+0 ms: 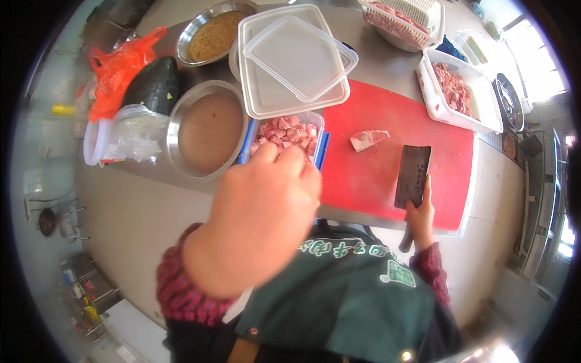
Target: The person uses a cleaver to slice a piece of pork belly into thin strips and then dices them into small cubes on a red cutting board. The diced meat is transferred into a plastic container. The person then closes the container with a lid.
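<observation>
My left hand (268, 199) is raised close to the camera, fingers bent toward a clear plastic tub (319, 121) of diced raw meat (290, 134). The back of that hand hides its fingertips and the tub's near side, so whether it holds anything does not show. In my right hand (422, 218) is the handle of a cleaver (412, 174), its broad dark blade over the right part of the red cutting board (363, 181). One piece of raw meat (368, 139) lies on the board, left of the blade and apart from it.
Two plastic lids (290, 59) lie stacked behind the tub. Left are a steel bowl (211, 131) of cloudy liquid, a winter melon (154, 84) and a red plastic bag (120, 68). A white bin (483, 106) of cut meat and a white basket (404, 27) stand back right.
</observation>
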A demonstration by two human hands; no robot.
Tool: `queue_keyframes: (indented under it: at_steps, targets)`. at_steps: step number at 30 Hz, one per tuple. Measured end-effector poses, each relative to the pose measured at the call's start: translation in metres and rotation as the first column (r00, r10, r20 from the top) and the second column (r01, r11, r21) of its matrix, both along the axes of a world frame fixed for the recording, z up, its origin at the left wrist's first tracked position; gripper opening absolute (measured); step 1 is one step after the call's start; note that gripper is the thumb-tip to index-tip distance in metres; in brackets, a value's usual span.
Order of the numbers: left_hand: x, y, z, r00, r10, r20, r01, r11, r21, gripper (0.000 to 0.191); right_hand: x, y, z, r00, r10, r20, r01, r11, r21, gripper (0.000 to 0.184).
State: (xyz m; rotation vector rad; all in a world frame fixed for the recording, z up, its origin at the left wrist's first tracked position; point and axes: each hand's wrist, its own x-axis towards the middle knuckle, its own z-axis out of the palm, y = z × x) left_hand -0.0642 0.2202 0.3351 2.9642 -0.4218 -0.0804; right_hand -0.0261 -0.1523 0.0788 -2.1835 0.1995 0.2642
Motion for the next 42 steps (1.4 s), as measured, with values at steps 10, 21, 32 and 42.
queue_keyframes:
  at_steps: [10, 21, 32, 42]
  targets:
    - [0.038, -0.046, 0.08, 0.97, -0.202, 0.135, 0.196, 0.979, 0.057, 0.028, 0.005, 0.002, 0.007, 0.993, 0.101, -0.067, -0.112, 0.976, -0.188, 0.097]
    - [0.121, -0.109, -0.179, 0.984, 0.105, -0.147, -0.142, 0.952, -0.272, 0.039, -0.015, 0.004, 0.007, 0.978, 0.209, -0.007, -0.207, 0.96, -0.19, 0.1]
    - [0.1, -0.133, -0.311, 0.871, -0.192, 0.452, 0.377, 0.851, -0.366, 0.023, -0.025, -0.03, -0.01, 0.918, -0.061, -0.393, 0.188, 0.937, 0.293, 0.064]
    - [0.055, -0.121, -0.287, 0.936, 0.184, 0.3, 0.005, 0.846, -0.533, 0.044, 0.003, -0.04, 0.04, 0.908, 0.419, -0.001, -0.416, 0.9, -0.132, 0.06]
